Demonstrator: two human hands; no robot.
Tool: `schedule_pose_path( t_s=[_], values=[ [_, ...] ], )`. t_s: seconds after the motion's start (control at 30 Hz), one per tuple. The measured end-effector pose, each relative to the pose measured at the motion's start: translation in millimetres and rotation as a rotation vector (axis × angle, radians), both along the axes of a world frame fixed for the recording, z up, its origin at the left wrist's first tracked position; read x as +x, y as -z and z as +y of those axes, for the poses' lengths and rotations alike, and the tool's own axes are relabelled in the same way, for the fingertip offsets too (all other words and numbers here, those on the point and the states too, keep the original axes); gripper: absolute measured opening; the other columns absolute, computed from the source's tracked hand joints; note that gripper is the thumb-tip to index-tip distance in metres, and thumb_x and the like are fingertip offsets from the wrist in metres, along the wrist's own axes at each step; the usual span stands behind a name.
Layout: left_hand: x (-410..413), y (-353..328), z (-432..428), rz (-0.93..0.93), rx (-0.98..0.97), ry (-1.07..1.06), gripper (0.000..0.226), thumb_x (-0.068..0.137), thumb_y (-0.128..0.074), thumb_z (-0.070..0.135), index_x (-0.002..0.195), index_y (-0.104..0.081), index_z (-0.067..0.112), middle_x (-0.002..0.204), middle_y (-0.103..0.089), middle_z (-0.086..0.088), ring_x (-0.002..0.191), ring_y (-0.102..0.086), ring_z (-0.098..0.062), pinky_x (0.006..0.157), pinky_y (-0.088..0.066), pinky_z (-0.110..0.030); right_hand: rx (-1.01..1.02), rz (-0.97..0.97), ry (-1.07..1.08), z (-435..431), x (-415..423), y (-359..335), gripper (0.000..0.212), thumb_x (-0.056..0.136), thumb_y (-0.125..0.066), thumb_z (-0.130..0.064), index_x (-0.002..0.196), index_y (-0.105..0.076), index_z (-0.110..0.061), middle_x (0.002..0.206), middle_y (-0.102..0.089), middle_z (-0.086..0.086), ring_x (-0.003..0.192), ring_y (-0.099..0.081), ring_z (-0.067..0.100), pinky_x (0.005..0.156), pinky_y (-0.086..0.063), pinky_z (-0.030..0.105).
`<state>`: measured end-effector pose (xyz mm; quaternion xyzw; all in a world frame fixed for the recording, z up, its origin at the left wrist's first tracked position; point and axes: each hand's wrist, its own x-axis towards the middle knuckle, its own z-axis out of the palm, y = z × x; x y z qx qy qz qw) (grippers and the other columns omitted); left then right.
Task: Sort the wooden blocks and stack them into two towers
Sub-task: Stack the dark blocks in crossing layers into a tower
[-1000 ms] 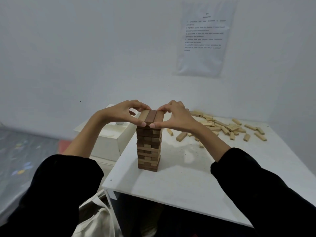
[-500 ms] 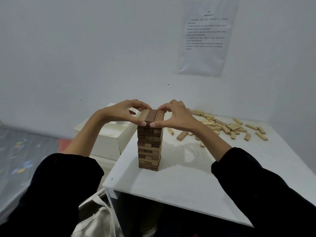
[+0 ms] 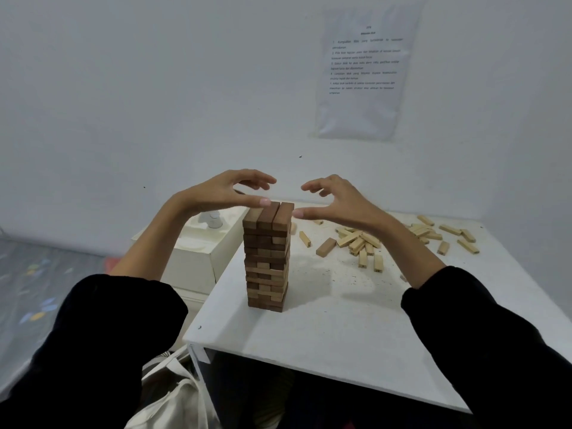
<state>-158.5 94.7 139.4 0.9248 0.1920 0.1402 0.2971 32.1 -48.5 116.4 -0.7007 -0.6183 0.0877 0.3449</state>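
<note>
A tower of dark and mid-brown wooden blocks stands upright on the white table, near its left edge. Its top layer has three blocks side by side. My left hand hovers just left of and above the top layer, fingers spread, thumb tip near the top-left block. My right hand hovers to the right of the top, fingers curled apart and holding nothing. A scattered pile of light wooden blocks lies on the table behind my right forearm, with more light blocks further right.
A white box-like unit stands against the table's left side. A printed sheet hangs on the white wall. A pale cloth bag lies below the table's front-left corner. The floor at the left has a patterned mat.
Both hands were pressed against the tower's top layer; they have now let go and lifted apart, fingers spreading. The tower stands unchanged.
</note>
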Motion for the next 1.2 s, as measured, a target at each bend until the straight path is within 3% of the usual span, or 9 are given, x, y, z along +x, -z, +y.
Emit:
schedule_pose_path(
  t_s=[0.13,0.27,0.33,0.43,0.5,0.7,0.9,1.07,1.2],
  values=[
    [20,-20,-18,-0.137,0.097,-0.03,0.049,0.077,-0.068,0.053,0.119,-0.059,0.028,0.119,-0.059,0.008,0.115,-0.052,-0.006,0.095,-0.046,-0.028,0.057,0.09,0.032,-21,22,-10,0.055,0.08,-0.065,-0.048,0.127,-0.056,-0.021,0.122,-0.05,-0.006,0.108,-0.047,0.009,0.078,-0.037,0.019],
    [58,-31,-45,-0.216,0.225,-0.027,0.024,0.089,-0.064,0.026,0.112,-0.064,0.021,0.111,-0.064,0.0,0.105,-0.056,-0.011,0.079,-0.044,-0.008,0.084,0.145,0.113,-42,52,-7,0.04,0.085,-0.061,-0.045,0.118,-0.061,-0.022,0.114,-0.055,-0.006,0.108,-0.052,0.012,0.083,-0.039,0.023],
    [82,-29,-60,-0.216,0.269,-0.032,0.021,0.089,-0.063,0.019,0.109,-0.066,0.018,0.109,-0.065,-0.004,0.1,-0.057,-0.014,0.077,-0.044,-0.01,0.09,0.147,0.15,-51,68,-3,0.031,0.088,-0.061,-0.038,0.114,-0.063,-0.022,0.109,-0.057,-0.006,0.106,-0.054,0.013,0.078,-0.04,0.019],
    [119,-17,-82,-0.217,0.313,-0.066,0.021,0.087,-0.062,0.019,0.107,-0.066,0.016,0.101,-0.063,-0.001,0.096,-0.056,-0.015,0.087,-0.048,-0.029,0.085,0.149,0.219,-63,88,7,0.026,0.09,-0.06,-0.029,0.114,-0.064,-0.018,0.106,-0.059,-0.005,0.102,-0.054,0.013,0.076,-0.04,0.02],
    [142,-3,-95,-0.232,0.315,-0.095,0.02,0.086,-0.061,0.019,0.105,-0.067,0.015,0.095,-0.06,0.003,0.093,-0.055,-0.013,0.086,-0.048,-0.033,0.075,0.152,0.261,-69,99,16,0.026,0.091,-0.059,-0.025,0.115,-0.064,-0.016,0.107,-0.059,-0.003,0.1,-0.054,0.013,0.08,-0.038,0.023],
    [191,70,-102,-0.243,0.106,-0.246,0.021,0.086,-0.058,0.019,0.105,-0.066,0.015,0.102,-0.064,-0.001,0.097,-0.059,-0.017,0.08,-0.049,-0.03,0.051,0.171,0.333,-78,129,57,0.026,0.089,-0.06,-0.014,0.115,-0.064,-0.009,0.101,-0.057,-0.001,0.101,-0.054,0.017,0.082,-0.039,0.024],
    [201,161,-60,0.109,0.15,-0.489,0.048,0.092,-0.051,0.023,0.137,-0.041,0.012,0.14,-0.037,-0.011,0.128,-0.031,-0.031,0.095,-0.036,-0.041,0.026,0.135,0.409,-61,171,109,0.027,0.087,-0.063,-0.013,0.114,-0.065,-0.013,0.109,-0.057,0.008,0.114,-0.049,0.029,0.097,-0.035,0.035],
    [212,197,-31,0.14,0.176,-0.571,0.048,0.093,-0.05,0.033,0.136,-0.041,0.016,0.137,-0.037,-0.008,0.127,-0.03,-0.026,0.096,-0.033,-0.039,-0.013,0.125,0.459,-24,206,143,0.032,0.088,-0.06,-0.015,0.119,-0.061,-0.021,0.118,-0.051,0.009,0.123,-0.036,0.028,0.093,-0.03,0.033],
    [222,220,-23,0.022,0.207,-0.658,0.041,0.087,-0.054,0.041,0.124,-0.051,0.023,0.124,-0.046,0.0,0.117,-0.037,-0.02,0.092,-0.03,-0.036,-0.004,0.031,0.518,6,233,159,0.034,0.088,-0.059,-0.013,0.121,-0.061,-0.022,0.117,-0.052,0.008,0.118,-0.035,0.028,0.089,-0.033,0.032]
  ],
)
